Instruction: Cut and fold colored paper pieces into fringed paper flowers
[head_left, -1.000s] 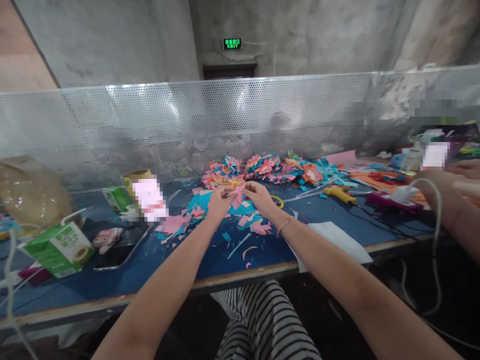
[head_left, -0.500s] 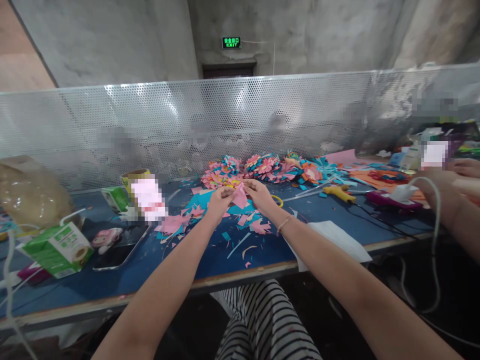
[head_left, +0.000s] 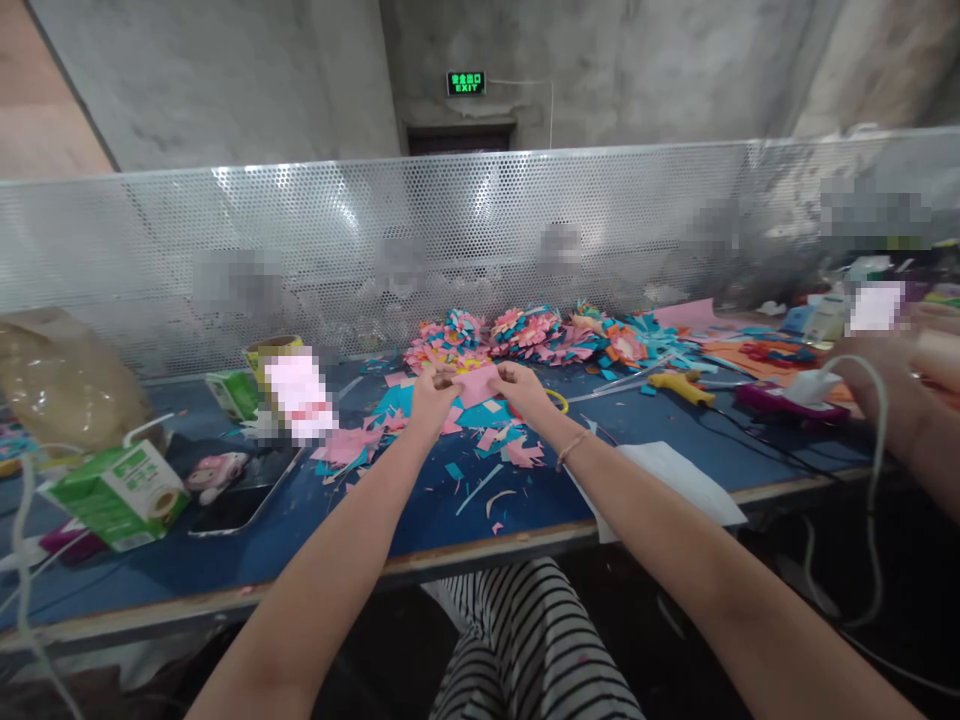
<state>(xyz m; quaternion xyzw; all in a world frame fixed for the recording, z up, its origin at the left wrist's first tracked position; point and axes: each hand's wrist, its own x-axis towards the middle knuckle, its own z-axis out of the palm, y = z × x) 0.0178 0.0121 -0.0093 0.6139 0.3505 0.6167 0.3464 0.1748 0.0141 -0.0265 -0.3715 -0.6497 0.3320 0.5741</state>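
A small piece of pink paper is stretched between my two hands above the blue table. My left hand pinches its left edge, and my right hand pinches the right edge. Beneath and around the hands lie pink and blue paper scraps. Just beyond them sits a heap of pink, blue and yellow paper flowers. A yellow ring, partly covered, shows beside my right hand.
A yellow glue gun with a black cord lies to the right, near a white sheet. On the left are a phone, a green carton and a plastic bag. A co-worker's arm reaches in at right.
The pink paper was gathered with a point hanging down; now it is spread flat and wider between my fingers. My hands have moved slightly apart.
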